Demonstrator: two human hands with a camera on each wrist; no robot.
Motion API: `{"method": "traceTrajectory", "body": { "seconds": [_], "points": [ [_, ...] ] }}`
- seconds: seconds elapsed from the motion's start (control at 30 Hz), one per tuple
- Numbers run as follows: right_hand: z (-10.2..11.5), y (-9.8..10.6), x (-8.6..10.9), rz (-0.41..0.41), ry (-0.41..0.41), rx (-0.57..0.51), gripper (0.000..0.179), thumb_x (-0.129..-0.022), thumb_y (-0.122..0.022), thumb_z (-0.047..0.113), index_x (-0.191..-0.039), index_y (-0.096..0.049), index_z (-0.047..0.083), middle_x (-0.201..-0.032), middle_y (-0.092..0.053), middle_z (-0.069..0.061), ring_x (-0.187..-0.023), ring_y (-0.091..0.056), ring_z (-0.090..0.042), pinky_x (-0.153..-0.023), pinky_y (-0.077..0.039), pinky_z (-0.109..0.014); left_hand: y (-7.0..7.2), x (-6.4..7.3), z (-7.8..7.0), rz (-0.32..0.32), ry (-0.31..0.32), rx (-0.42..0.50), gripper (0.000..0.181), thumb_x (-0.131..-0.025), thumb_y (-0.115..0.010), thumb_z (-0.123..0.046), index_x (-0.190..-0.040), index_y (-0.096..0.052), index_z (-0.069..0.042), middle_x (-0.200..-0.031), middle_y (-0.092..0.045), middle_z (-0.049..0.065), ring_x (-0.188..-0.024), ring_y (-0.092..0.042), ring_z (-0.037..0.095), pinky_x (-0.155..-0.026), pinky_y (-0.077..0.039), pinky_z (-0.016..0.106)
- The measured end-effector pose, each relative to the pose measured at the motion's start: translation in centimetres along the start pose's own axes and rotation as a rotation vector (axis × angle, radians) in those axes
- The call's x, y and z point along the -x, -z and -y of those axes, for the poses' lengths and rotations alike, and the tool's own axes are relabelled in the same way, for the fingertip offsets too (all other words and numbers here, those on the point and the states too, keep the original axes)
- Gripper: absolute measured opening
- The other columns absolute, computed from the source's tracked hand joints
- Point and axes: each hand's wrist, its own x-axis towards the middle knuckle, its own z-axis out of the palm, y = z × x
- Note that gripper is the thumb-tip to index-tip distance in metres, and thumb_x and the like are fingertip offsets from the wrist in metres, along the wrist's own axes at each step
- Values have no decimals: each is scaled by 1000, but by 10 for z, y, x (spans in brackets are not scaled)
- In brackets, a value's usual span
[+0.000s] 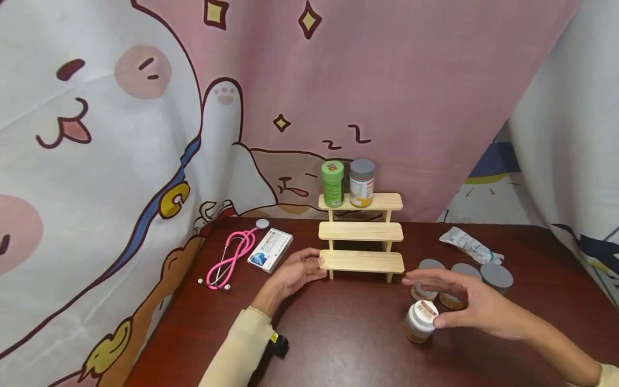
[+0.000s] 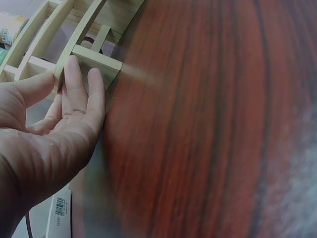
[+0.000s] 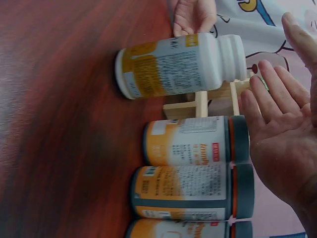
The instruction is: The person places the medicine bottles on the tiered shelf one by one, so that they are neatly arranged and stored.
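At the left end of the lowest step of a three-tier wooden shelf (image 1: pixel 361 261), my left hand (image 1: pixel 296 274) pinches the board, thumb above and fingers beneath. The left wrist view shows that grip closely, with the fingers (image 2: pixel 77 91) by the shelf's leg. My right hand (image 1: pixel 476 305) is spread over a white-capped bottle (image 1: pixel 418 327), its thumb overlapping the cap's edge in the head view. In the right wrist view the bottle (image 3: pixel 168 67) stands apart from the straight fingers. A green bottle (image 1: pixel 333 188) and a grey-lidded jar (image 1: pixel 361 185) stand on the top tier.
Several grey-lidded jars (image 1: pixel 497 277) stand close together behind and right of the white-capped bottle. A white tube (image 1: pixel 470 245) lies farther back. Left of the shelf lie a medicine box (image 1: pixel 272 249) and a pink stethoscope (image 1: pixel 232 255). A printed curtain (image 1: pixel 425 107) hangs behind the table.
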Motion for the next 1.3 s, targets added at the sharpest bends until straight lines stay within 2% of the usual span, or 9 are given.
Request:
{"method": "traceTrajectory", "body": {
  "seconds": [0.1, 0.33, 0.4, 0.5, 0.7, 0.83, 1.13, 1.3],
  "points": [
    [-6, -4, 5, 27, 10, -35, 75, -90, -72, -12, -158, -42, 3, -155, -57, -15, -145, -54, -10, -113, -47, -15, 1, 1, -1, -5, 0, -2, 30, -105, -55, -2, -134, -50, 3, -105, -65, 5, -90, -72, 16, -90, -64, 31],
    [-19, -10, 14, 16, -85, -53, 65, -94, -71, -6, -153, -50, 9, -151, -62, -7, -142, -55, -6, -110, -48, -16, 0, 1, -1, 0, 1, -6, 32, -105, -54, -2, -137, -49, 4, -107, -65, 5, -91, -72, 17, -91, -64, 30],
    [-24, -12, 16, 11, -82, -42, 63, -93, -72, -6, -151, -52, 8, -150, -63, -7, -140, -57, -7, -109, -48, -16, 0, 1, -1, -1, 5, -4, 32, -105, -54, -2, -136, -50, 4, -106, -65, 5, -91, -72, 16, -91, -64, 30],
    [-31, -13, 19, 14, -86, -61, 59, -94, -71, -6, -150, -54, 6, -148, -64, -11, -136, -59, -8, -106, -49, -17, 0, 0, -1, -3, 9, 2, 31, -106, -54, -2, -136, -50, 3, -106, -65, 5, -90, -72, 16, -90, -64, 30],
    [-41, -17, 20, 41, -86, -182, 56, -97, -63, -11, -150, -50, -1, -147, -59, -27, -132, -63, -8, -104, -53, -19, 0, 0, 0, -5, 6, 9, 32, -106, -54, -2, -137, -50, 4, -106, -65, 6, -88, -72, 16, -89, -64, 29],
    [-42, -18, 20, 41, -99, -212, 54, -99, -62, -10, -151, -50, -2, -148, -59, -26, -129, -65, -9, -100, -56, -21, 0, 0, -1, -6, 6, 9, 32, -106, -54, -2, -137, -50, 4, -106, -66, 6, -88, -72, 15, -89, -64, 29],
    [-41, -20, 18, 5, -77, -167, 49, -99, -63, -8, -147, -55, -1, -143, -64, -22, -125, -66, -8, -95, -58, -22, -1, 0, -1, -6, -1, 16, 31, -106, -54, -1, -136, -50, 4, -105, -66, 6, -88, -72, 16, -90, -64, 30],
    [-35, -20, 16, -42, -103, -127, 47, -99, -65, -5, -145, -58, 3, -140, -67, -18, -122, -68, -10, -92, -60, -25, -1, 0, 0, -12, 2, 16, 30, -106, -54, -1, -135, -50, 3, -104, -66, 6, -87, -72, 16, -89, -65, 29]
  ]
}}
